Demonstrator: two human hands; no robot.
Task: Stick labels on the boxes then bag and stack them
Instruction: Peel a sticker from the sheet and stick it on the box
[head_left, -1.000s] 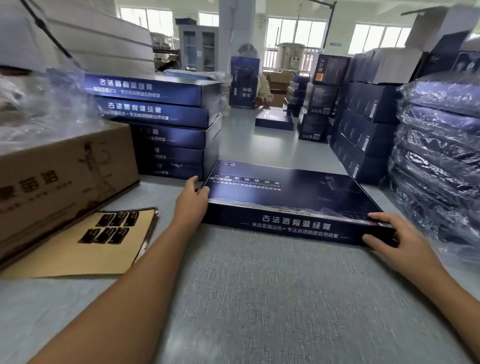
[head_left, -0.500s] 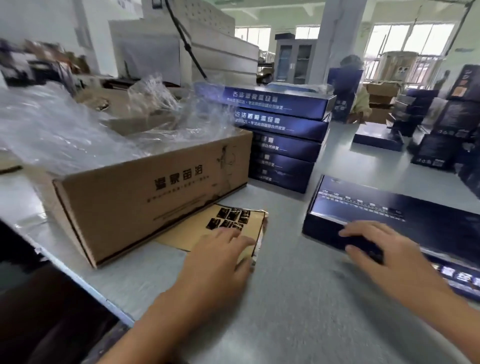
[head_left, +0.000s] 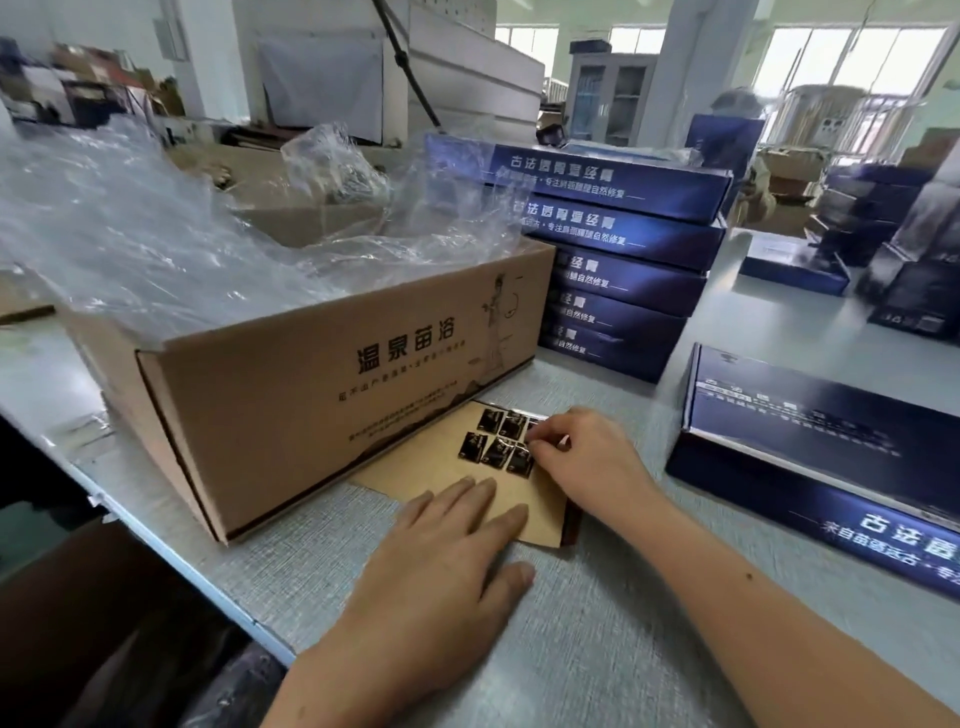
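One grey table (head_left: 597, 649) carries everything we see here, running from the near edge on the left away to the far right. The biggest thing on it is an open cardboard box (head_left: 311, 405) on the left, printed with dark characters on its near side and overflowing with crumpled clear plastic (head_left: 156, 249). Just to the right of it, and farther from us, stands a stack of blue boxes (head_left: 623, 260); we count five, lying flat one on another, white lettering on their near sides. Well apart from that stack, at the right edge of our view, a single blue box (head_left: 810, 447) lies flat on the table with its lid up, and neither hand touches it.

Between the cardboard box and that single box lies a brown sheet (head_left: 431, 467), its far-left part touching the foot of the cardboard box. Our left hand (head_left: 447, 551) lies flat on the near end of the sheet, fingers straight and close together, pressing down and gripping nothing. Our right hand (head_left: 587, 457) reaches over the far end, its fingers and thumb bent in and pinching at the right end of a cluster of small black labels (head_left: 498, 441) stuck in two short rows on the sheet. Whether that label has lifted off the sheet we cannot tell
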